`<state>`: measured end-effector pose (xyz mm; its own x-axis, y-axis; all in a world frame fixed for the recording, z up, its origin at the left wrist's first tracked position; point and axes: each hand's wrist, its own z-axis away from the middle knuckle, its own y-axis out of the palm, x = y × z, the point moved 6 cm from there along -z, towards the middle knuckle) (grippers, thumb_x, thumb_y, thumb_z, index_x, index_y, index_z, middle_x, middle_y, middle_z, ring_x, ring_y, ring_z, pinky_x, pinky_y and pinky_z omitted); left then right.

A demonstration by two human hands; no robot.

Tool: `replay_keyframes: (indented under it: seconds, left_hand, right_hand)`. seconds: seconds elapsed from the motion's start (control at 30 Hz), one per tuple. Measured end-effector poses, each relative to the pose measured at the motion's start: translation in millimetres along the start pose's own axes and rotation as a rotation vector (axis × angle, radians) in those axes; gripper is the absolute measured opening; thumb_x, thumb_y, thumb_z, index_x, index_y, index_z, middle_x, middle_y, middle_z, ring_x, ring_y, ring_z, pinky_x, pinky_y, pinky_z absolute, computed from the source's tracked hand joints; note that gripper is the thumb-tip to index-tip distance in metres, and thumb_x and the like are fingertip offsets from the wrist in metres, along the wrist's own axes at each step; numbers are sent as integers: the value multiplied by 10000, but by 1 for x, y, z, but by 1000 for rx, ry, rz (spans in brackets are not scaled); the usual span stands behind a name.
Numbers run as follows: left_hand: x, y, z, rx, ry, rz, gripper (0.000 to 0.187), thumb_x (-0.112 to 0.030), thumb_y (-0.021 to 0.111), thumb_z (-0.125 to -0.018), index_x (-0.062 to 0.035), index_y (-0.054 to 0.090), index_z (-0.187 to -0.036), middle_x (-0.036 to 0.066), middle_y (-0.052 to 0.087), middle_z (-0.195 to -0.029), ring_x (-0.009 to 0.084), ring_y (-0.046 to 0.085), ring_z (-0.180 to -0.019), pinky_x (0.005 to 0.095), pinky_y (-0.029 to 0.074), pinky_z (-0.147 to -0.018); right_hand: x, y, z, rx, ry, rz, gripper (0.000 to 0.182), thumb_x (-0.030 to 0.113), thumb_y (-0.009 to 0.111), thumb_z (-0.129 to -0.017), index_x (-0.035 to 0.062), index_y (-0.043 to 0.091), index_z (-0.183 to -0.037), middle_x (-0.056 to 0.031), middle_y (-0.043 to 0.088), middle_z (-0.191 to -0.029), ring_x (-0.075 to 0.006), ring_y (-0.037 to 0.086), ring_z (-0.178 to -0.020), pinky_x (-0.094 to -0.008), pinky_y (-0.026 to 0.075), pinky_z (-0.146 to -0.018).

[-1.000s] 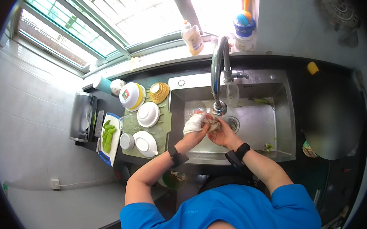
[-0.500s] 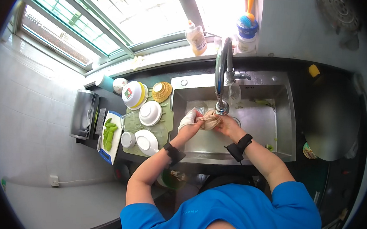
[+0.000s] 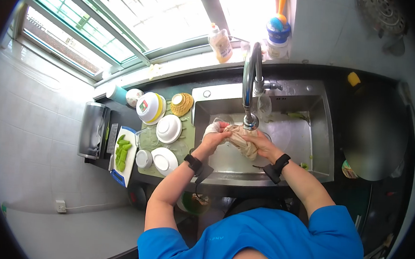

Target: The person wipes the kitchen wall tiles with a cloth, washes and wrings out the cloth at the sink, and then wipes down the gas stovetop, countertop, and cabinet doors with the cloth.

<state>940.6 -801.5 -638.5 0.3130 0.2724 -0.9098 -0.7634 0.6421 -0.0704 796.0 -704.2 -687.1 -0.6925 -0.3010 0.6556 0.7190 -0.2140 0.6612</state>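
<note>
A wrinkled beige cloth (image 3: 243,144) is stretched between my two hands over the steel sink (image 3: 281,168), just below the tap's spout (image 3: 251,121). My left hand (image 3: 213,138) is closed on the cloth's left end, and pale fabric covers the back of that hand. On the other side, my right hand (image 3: 263,145) grips the cloth with its fingers partly hidden in the folds. Part of the cloth hangs down between the hands. Something clear and glass-like (image 3: 264,106) is behind the tap.
Left of the sink, upturned white bowls (image 3: 168,129) and a yellow woven-looking bowl (image 3: 182,104) sit on a green mat (image 3: 183,149). Beyond them, cut green vegetables (image 3: 122,153) lie on a cutting board (image 3: 131,136). A soap bottle (image 3: 220,46) stands on the sill.
The cloth was bunched and twisted between my hands; now it is looser and hangs lower towards me. My right hand has shifted slightly, its fingers now over the cloth.
</note>
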Motion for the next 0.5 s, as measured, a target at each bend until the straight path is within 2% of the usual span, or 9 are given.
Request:
replay_keyframes:
  seconds: [0.1,0.13,0.2,0.27,0.33,0.37,0.43,0.47,0.5]
  left_hand:
    - [-5,1,2,-1,62,35,271,-88,661,-884,-19,597,-1138,2,669,-919,47,571,-749,207,438,-650]
    - [-4,-1,1,-2,62,35,271,-88,661,-884,-19,597,-1138,2,669,-919,47,571,-749,207,438,-650]
    - [-9,-3,0,2,177,184,255,-71,615,-911,6,580,-1152,46,677,-952,97,624,-786,217,478,-663]
    - [-15,-5,3,-7,158,170,252,-84,610,-915,0,577,-1151,41,672,-952,95,618,-790,221,476,-665]
    - [-14,-6,2,-15,137,153,249,-96,605,-919,-7,574,-1150,37,668,-953,92,612,-794,225,475,-667]
    - [-8,-3,0,10,77,96,248,-94,604,-918,-16,568,-1151,32,662,-946,90,606,-797,228,473,-673]
    - [-2,4,1,34,14,40,248,-91,603,-916,-25,561,-1151,28,655,-939,87,600,-800,230,471,-678]
    - [-2,11,4,74,30,32,245,-85,598,-917,-34,555,-1152,26,649,-939,88,598,-802,228,468,-677]
    - [-2,18,8,113,47,26,243,-79,594,-917,-43,550,-1153,25,643,-939,88,596,-804,225,466,-676]
  right_hand:
    - [10,-26,-2,-145,-139,61,424,53,671,-891,57,529,-1289,-89,639,-1193,-221,642,-1085,-369,531,-961]
    - [13,-31,6,-317,-142,99,404,36,644,-884,40,545,-1276,-94,641,-1201,-227,640,-1095,-366,530,-960]
    - [-1,-59,2,-425,-139,-6,405,38,643,-885,38,545,-1278,-95,641,-1203,-220,642,-1093,-366,531,-952]
    - [-12,-74,4,-533,-134,-113,406,39,642,-886,35,545,-1279,-95,641,-1204,-213,643,-1091,-365,532,-945]
    - [-29,-49,-2,-162,96,-474,366,87,632,-918,36,555,-1272,-91,648,-1196,-193,649,-1081,-351,536,-927]
    - [-33,-44,-7,-164,96,-475,366,87,632,-918,36,555,-1272,-91,648,-1196,-193,649,-1081,-351,536,-927]
    - [-43,-12,-21,71,109,-119,331,149,602,-962,45,562,-1274,-67,653,-1181,-161,651,-1056,-330,532,-918]
    - [-47,-13,-27,72,111,-121,331,149,602,-962,45,562,-1274,-67,653,-1181,-161,651,-1056,-330,532,-918]
    - [-47,-5,-34,185,87,-97,324,166,593,-974,50,565,-1275,-55,654,-1175,-147,649,-1041,-318,530,-908]
